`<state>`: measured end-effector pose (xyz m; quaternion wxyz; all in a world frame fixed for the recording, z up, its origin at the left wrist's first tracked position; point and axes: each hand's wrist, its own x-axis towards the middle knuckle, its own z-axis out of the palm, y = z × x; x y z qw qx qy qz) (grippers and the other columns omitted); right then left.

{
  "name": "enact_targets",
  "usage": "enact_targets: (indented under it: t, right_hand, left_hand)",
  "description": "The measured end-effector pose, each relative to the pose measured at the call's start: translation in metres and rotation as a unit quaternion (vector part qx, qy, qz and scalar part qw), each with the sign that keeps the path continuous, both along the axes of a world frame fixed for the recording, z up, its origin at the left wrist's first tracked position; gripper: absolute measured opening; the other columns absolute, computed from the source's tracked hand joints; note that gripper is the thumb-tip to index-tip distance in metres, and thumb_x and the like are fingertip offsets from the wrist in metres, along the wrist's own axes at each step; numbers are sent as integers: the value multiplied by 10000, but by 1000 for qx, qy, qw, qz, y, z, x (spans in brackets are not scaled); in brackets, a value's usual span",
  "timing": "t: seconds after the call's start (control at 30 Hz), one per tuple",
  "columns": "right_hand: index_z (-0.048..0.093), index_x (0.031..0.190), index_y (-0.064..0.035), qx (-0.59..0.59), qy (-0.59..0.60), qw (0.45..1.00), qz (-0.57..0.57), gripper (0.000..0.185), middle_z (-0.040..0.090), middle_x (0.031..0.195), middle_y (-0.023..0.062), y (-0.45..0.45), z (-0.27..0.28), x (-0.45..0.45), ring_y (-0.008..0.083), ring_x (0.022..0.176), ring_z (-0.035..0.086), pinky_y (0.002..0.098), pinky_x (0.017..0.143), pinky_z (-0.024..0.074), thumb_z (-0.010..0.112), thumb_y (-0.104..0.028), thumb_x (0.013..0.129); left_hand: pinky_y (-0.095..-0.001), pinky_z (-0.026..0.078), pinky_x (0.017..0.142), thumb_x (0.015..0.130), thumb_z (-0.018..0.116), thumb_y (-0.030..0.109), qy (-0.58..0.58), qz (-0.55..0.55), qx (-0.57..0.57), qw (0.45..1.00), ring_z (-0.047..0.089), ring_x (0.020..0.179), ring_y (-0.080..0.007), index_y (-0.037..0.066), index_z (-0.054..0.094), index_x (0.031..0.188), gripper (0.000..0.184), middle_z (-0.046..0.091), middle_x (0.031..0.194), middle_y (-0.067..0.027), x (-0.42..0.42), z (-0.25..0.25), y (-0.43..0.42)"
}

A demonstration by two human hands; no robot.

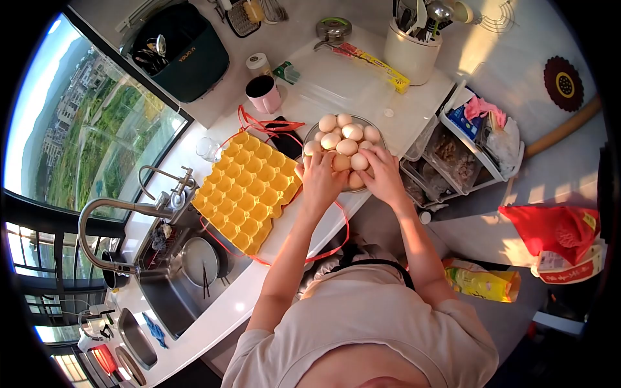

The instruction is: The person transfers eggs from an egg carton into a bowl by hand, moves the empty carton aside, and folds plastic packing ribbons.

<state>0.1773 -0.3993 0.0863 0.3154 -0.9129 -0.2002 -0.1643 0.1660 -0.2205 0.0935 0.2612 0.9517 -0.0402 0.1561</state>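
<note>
A round bowl heaped with several pale brown eggs sits at the counter's edge. My left hand rests on the near left of the heap, its fingers bent over the eggs. On the near right, my right hand touches the eggs with its fingertips. Whether either hand grips an egg cannot be made out. To the left of the bowl lies a yellow egg tray with bare cups, and red strapping loops around it.
A pink mug and a dark phone are beyond the tray. The sink with a pan is at the left. A utensil holder and a storage rack stand at the right.
</note>
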Motion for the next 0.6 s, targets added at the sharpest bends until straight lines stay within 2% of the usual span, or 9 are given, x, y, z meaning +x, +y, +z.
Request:
enact_targets:
  t: [0.17, 0.37, 0.4, 0.43, 0.5, 0.53, 0.6]
  right_hand:
    - [553, 1270, -95, -11, 18, 1000, -3, 525, 549, 1136, 82, -1, 1, 1, 285, 1078, 534, 451, 884, 384, 732, -152, 779]
    - [539, 1283, -76, 114, 31, 993, -21, 501, 550, 1191, 116, -4, 11, -3, 331, 1111, 530, 444, 946, 399, 706, -132, 814]
    - [554, 1254, -52, 134, 6, 991, -19, 445, 576, 1173, 130, 0, 18, -4, 329, 1047, 564, 411, 903, 451, 678, -94, 830]
    - [561, 1241, -46, 159, -3, 987, 3, 425, 585, 1156, 132, 7, 25, -6, 323, 1023, 575, 402, 878, 464, 673, -80, 832]
    - [577, 1215, -34, 209, -17, 976, 51, 387, 605, 1121, 135, 28, 39, -11, 312, 975, 595, 382, 829, 492, 661, -50, 838]
    - [588, 1185, -17, 220, -10, 972, 79, 348, 620, 1086, 135, 42, 41, -15, 304, 947, 608, 370, 791, 507, 645, -14, 842]
    - [582, 1175, -2, 227, 5, 961, 159, 345, 604, 1079, 137, 77, 34, -19, 333, 977, 599, 379, 833, 500, 650, -13, 837]
  left_hand:
    - [-483, 340, 889, 712, 777, 294, -2, -14, 7, 1000, 531, 1099, -281, 118, 630, 1182, 523, 601, 1099, -81, 0, -3, -1]
    - [-452, 347, 900, 754, 766, 263, -39, 0, -58, 998, 543, 1086, -283, 102, 623, 1208, 502, 606, 1095, -95, -15, 14, 8]
    - [-445, 349, 905, 765, 764, 257, -52, 10, -77, 996, 547, 1080, -284, 99, 621, 1212, 495, 606, 1094, -100, -20, 15, 14]
    - [-424, 347, 927, 799, 749, 233, -92, 31, -93, 991, 559, 1066, -285, 94, 623, 1215, 457, 611, 1111, -111, -25, 10, 25]
    - [-447, 333, 960, 823, 728, 215, -99, 107, -108, 983, 524, 1123, -280, 110, 620, 1201, 407, 593, 1138, -98, -43, 3, 53]
    - [-443, 351, 964, 834, 720, 206, -96, 141, -132, 976, 520, 1137, -295, 86, 620, 1197, 395, 594, 1140, -119, -54, -4, 73]
    - [-445, 374, 976, 851, 707, 201, -89, 230, -170, 954, 508, 1163, -326, 45, 605, 1205, 401, 584, 1165, -158, -78, -23, 115]
